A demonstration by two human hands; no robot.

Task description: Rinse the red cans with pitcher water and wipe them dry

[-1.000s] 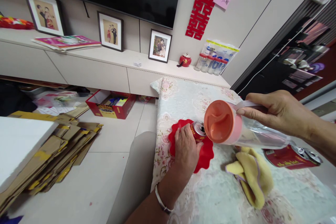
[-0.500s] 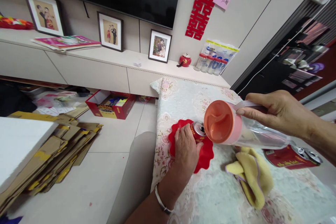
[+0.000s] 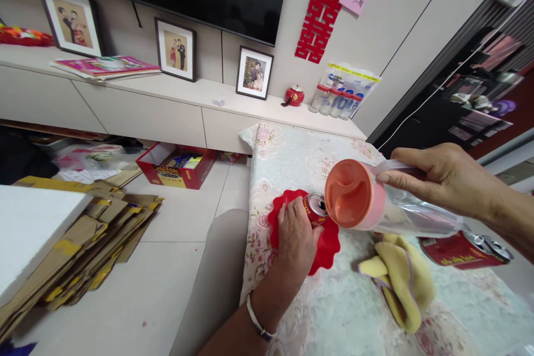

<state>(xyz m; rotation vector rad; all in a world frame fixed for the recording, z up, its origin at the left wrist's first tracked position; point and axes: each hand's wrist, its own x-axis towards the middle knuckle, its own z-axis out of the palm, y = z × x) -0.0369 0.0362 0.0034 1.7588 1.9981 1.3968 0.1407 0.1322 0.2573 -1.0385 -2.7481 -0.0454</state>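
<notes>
With fingers wrapped around its side, my left hand [image 3: 295,231] steadies a red drink can [image 3: 314,212] that has an opened top. The can stands on a red plate [image 3: 328,253] with a wavy rim. My right hand [image 3: 444,175] grips the handle of a clear pitcher [image 3: 421,214] with a pink-orange top [image 3: 350,193]. The pitcher lies nearly level in the air, its top beside the can's opening. Whether liquid is flowing cannot be made out. Below the pitcher, a crumpled yellow cloth [image 3: 403,283] rests on the flowered tablecloth [image 3: 350,311].
More red cans [image 3: 465,249] stand at the table's right. A cabinet [image 3: 167,108] along the wall bears picture frames, a small red jar [image 3: 294,95] and several glass jars [image 3: 334,101]. Flattened cardboard [image 3: 100,239] and a red box [image 3: 177,167] lie on the floor at left.
</notes>
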